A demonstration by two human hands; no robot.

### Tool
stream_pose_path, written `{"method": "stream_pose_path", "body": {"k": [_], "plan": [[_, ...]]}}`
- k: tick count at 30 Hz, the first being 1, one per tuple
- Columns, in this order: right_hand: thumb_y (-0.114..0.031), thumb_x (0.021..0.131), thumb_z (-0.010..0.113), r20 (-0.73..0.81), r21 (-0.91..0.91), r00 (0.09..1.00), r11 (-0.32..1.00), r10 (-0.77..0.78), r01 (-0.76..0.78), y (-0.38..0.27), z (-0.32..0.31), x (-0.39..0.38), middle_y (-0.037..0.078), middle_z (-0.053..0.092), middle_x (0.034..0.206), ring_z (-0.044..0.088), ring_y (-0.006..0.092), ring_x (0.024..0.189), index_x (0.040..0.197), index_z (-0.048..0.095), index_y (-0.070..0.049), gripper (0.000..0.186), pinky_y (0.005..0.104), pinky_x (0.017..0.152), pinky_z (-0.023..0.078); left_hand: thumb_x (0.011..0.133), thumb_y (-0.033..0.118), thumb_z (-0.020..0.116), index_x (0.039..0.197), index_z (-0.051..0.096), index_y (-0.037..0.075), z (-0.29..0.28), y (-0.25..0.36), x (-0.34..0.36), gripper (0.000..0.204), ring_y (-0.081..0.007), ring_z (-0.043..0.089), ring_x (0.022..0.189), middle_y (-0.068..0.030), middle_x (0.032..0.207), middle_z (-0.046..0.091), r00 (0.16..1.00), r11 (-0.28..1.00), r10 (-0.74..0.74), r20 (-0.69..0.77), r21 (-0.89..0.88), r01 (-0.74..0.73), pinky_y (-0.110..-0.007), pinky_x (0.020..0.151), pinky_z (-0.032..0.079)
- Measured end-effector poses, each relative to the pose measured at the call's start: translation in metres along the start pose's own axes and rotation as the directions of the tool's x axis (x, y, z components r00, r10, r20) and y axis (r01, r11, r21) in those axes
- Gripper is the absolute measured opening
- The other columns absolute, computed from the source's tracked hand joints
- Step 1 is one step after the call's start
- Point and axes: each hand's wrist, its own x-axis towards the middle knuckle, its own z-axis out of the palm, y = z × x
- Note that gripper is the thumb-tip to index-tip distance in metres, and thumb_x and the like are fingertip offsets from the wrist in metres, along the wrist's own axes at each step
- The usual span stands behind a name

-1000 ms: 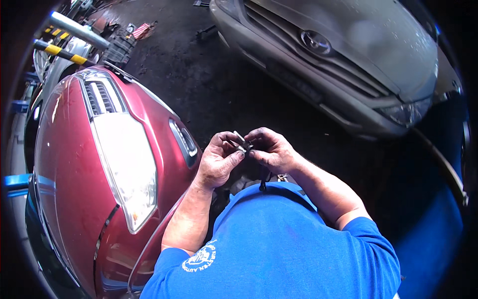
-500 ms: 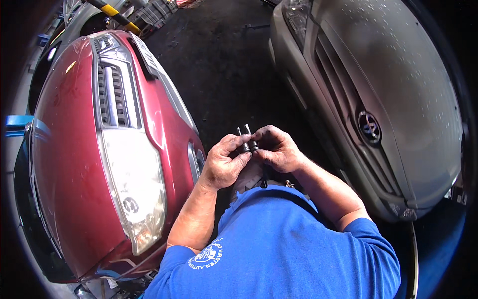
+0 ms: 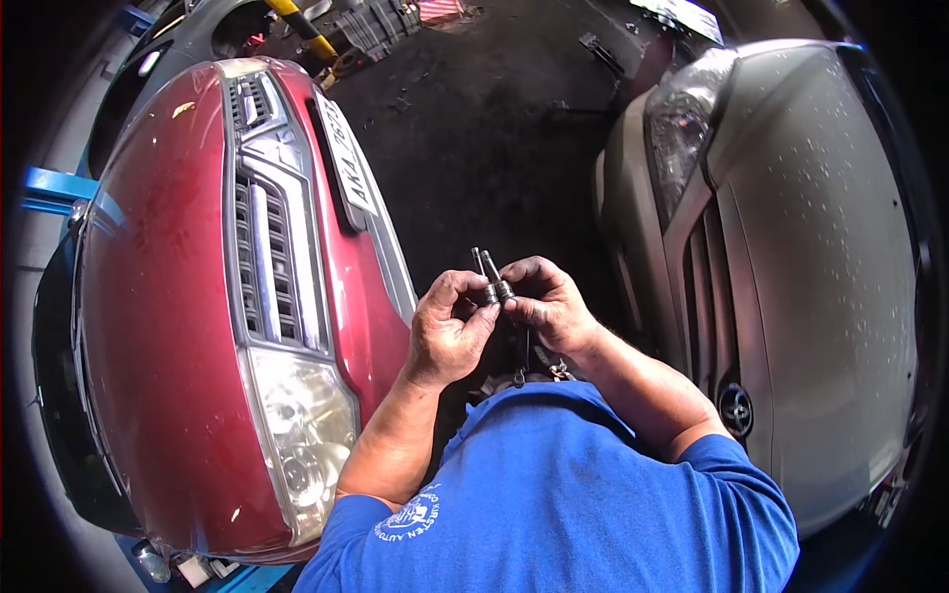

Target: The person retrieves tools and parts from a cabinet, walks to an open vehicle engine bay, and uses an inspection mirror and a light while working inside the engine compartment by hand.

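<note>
Mid-frame, left hand (image 3: 447, 331) and right hand (image 3: 550, 306) pinch two small dark metal bits (image 3: 491, 277) with pressed fingertips. They look rigid, light and easily dropped; best gripped by the thicker bases.

A red car front (image 3: 188, 296) at left, a beige car (image 3: 791, 277) at right, dark floor (image 3: 494, 148) between.

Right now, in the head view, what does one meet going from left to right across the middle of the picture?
Red car → left hand → two small dark metal pieces held between the fingertips → right hand → beige car.
</note>
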Motion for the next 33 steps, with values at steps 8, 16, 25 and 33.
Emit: {"method": "stream_pose_path", "body": {"k": [8, 16, 25, 33], "plan": [[-0.004, 0.079, 0.075, 0.032, 0.063, 0.999, 0.997, 0.039, -0.041, -0.036, -0.058, 0.141, 0.005, 0.061, 0.104, 0.058, 0.0132, 0.095, 0.104, 0.056, -0.004, 0.031, 0.0288, 0.085, 0.049, 0.081, -0.008, 0.063, 0.101, 0.055, 0.003, -0.001, -0.058, 0.137, 0.024, -0.0083, 0.058, 0.077, -0.0039, 0.091, 0.058, 0.991, 0.989, -0.036, -0.125, -0.145, 0.018, -0.022, 0.064, 0.049], [-0.002, 0.08, 0.073, 0.161, 0.043, 0.987, 0.999, -0.019, 0.012, -0.118, -0.114, 0.318, 0.007, 0.061, 0.107, 0.058, 0.0149, 0.098, 0.104, 0.055, -0.005, 0.03, 0.0314, 0.088, 0.049, 0.079, -0.009, 0.063, 0.101, 0.056, 0.004, -0.006, -0.089, 0.32, 0.026, -0.0066, 0.055, 0.077, -0.0025, 0.09, 0.057, 0.987, 0.988, -0.013, -0.157, -0.155, -0.011, -0.022, 0.065, 0.047], [0.0, 0.079, 0.073, 0.191, 0.011, 0.982, 1.0, 0.003, -0.005, -0.152, -0.148, 0.476, 0.007, 0.06, 0.105, 0.059, 0.0155, 0.096, 0.102, 0.055, -0.004, 0.03, 0.031, 0.086, 0.05, 0.08, -0.009, 0.063, 0.101, 0.055, 0.004, -0.037, -0.128, 0.463, 0.026, -0.0074, 0.057, 0.078, -0.0031, 0.091, 0.058, 0.972, 0.999, -0.036, -0.231, -0.033, 0.029, -0.022, 0.067, 0.048], [0.0, 0.079, 0.073, 0.168, -0.062, 0.981, 0.994, 0.097, -0.088, -0.157, -0.178, 0.661, 0.007, 0.061, 0.107, 0.058, 0.0159, 0.1, 0.102, 0.054, -0.006, 0.031, 0.0327, 0.09, 0.048, 0.08, -0.009, 0.062, 0.1, 0.055, 0.003, -0.109, -0.203, 0.621, 0.025, -0.0093, 0.06, 0.083, -0.0046, 0.093, 0.06, 0.967, 0.996, 0.004, -0.254, -0.087, -0.027, -0.024, 0.071, 0.051]]}}
